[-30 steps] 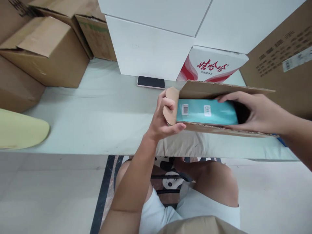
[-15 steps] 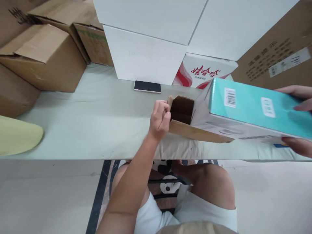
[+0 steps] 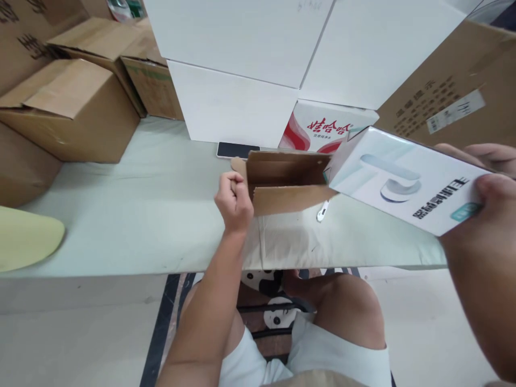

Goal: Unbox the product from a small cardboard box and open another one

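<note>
My left hand (image 3: 234,200) is closed on the left end flap of an open brown cardboard carton (image 3: 284,183) that lies on the pale green table (image 3: 161,209). My right hand (image 3: 489,177) grips the right end of a white and teal product box (image 3: 403,180), held tilted above the table to the right of the carton, its picture face towards me. The carton's inside looks empty.
A phone (image 3: 237,150) lies face up behind the carton, by stacked white boxes (image 3: 242,64) and a red-and-white printed box (image 3: 322,129). Brown cartons (image 3: 72,107) stand at the left and back right. A small white object (image 3: 323,210) lies on the table. A yellow board (image 3: 24,236) is far left.
The teal box, inside the carton a second ago, has been pulled out to the right and turned so its white picture face shows. My left hand stayed on the carton's flap.
</note>
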Demonstrator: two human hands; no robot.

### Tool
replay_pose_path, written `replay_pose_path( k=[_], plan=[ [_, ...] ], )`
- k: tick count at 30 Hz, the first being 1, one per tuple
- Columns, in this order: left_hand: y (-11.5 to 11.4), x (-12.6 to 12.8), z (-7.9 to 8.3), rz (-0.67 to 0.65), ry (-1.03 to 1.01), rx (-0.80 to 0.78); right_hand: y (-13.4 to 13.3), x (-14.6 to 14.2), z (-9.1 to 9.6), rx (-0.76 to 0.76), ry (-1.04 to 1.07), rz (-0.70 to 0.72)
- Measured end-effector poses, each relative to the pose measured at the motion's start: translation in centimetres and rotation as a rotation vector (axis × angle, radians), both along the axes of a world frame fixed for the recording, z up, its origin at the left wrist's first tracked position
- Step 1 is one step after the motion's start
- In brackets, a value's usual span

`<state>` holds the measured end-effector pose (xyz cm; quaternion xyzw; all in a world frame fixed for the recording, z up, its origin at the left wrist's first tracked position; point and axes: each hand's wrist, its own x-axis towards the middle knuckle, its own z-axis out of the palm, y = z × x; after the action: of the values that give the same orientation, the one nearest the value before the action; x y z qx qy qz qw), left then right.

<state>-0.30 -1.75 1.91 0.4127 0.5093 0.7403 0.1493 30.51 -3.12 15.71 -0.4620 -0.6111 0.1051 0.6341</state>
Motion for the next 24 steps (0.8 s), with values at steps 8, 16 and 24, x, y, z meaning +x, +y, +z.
replay_pose_path(
  k=[8,16,24],
  plan=[
    [0.8,-0.9,0.3,0.131,0.006,0.007,0.8,-2.5,-9.4,-0.353,0.655,-0.047],
    [1.2,-0.9,-0.4,0.370,0.082,0.196,1.6,-3.7,-15.9,-0.504,1.154,0.087],
    [-2.3,2.8,4.7,-0.150,-0.089,0.231,-0.4,-2.8,-16.7,-0.613,1.006,0.350]
  ],
)
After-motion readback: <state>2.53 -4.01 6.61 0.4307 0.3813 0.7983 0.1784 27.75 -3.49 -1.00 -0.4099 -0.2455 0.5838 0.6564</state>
